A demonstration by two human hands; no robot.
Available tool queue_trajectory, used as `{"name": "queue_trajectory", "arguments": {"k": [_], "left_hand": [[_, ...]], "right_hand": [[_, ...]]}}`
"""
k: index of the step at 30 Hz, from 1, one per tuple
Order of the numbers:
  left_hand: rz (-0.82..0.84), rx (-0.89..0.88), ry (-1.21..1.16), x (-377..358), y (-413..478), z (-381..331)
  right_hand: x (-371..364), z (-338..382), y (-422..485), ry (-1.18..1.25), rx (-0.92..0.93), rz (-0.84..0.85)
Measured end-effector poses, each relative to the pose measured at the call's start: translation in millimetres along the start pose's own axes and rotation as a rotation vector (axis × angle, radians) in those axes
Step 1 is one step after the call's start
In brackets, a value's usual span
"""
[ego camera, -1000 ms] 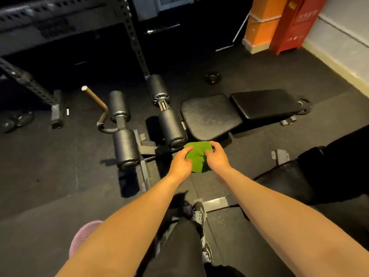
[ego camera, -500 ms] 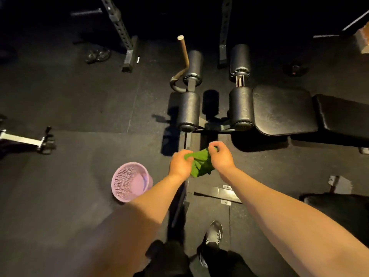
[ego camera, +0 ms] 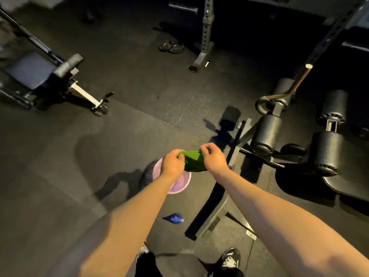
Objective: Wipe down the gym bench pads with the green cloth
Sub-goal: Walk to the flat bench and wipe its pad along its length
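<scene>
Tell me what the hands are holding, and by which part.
Both hold the green cloth: the left hand grips its left end, the right hand pinches its right end, the cloth bunched between them.

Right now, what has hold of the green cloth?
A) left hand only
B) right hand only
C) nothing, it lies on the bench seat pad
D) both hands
D: the left hand and the right hand each grip one end of the green cloth, which is bunched between them and well clear of the bench seat pad.
</scene>
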State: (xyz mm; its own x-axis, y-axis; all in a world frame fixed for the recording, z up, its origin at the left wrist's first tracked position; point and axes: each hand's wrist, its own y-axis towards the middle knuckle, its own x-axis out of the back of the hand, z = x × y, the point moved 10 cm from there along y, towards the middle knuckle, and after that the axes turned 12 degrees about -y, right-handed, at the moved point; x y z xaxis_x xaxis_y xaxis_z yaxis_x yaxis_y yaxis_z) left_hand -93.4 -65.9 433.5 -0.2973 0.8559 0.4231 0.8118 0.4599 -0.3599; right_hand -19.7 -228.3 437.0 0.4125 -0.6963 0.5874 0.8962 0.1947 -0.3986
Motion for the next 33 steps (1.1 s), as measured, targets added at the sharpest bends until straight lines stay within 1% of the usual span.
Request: {"name": "queue_trajectory", "arguments": {"k": [4, 8, 11, 13, 14, 16, 18, 22, 25, 28, 31, 33], "left_hand": [[-0.057, -0.007, -0.116, 124, 34, 32], [-0.125, -0.003, -0.171, 255, 60, 59], [-0.173, 0.009, -0.195, 331, 79, 60], [-0.239, -0.030, -0.202, 381, 96, 52], [-0.264, -0.049, -0.200, 401, 106, 47], [-0.285, -0.074, -0.202, 430, 128, 32], [-0.265, -0.103, -0.182, 440, 156, 10], [-0.194, -0.207, -0.119, 435, 229, -67], [-0.135, -0.286, -0.070, 413, 293, -131], [-0.048, -0.359, -0.062, 378, 368, -200], [0.068, -0.385, -0.066, 339, 439, -277], [0.116, -0.396, -0.097, 320, 478, -320]], "right_hand": [[-89, 94, 10, -0.113, 0.069, -0.045], [-185, 202, 8, -0.148, 0.137, -0.015], [-226, 271, 10, -0.108, 0.158, 0.037], [-241, 320, 13, -0.120, 0.197, 0.063], [-248, 339, 19, -0.142, 0.215, 0.076], [-252, 374, 35, -0.259, 0.262, 0.068], [-242, 394, 59, -0.288, 0.259, -0.008], [-194, 430, 119, -0.185, 0.225, -0.176], [-146, 450, 174, -0.073, 0.200, -0.257], [-91, 462, 237, 0.107, 0.131, -0.338], [-29, 476, 298, 0.269, 0.064, -0.441], [10, 491, 329, 0.327, 0.072, -0.508]]}}
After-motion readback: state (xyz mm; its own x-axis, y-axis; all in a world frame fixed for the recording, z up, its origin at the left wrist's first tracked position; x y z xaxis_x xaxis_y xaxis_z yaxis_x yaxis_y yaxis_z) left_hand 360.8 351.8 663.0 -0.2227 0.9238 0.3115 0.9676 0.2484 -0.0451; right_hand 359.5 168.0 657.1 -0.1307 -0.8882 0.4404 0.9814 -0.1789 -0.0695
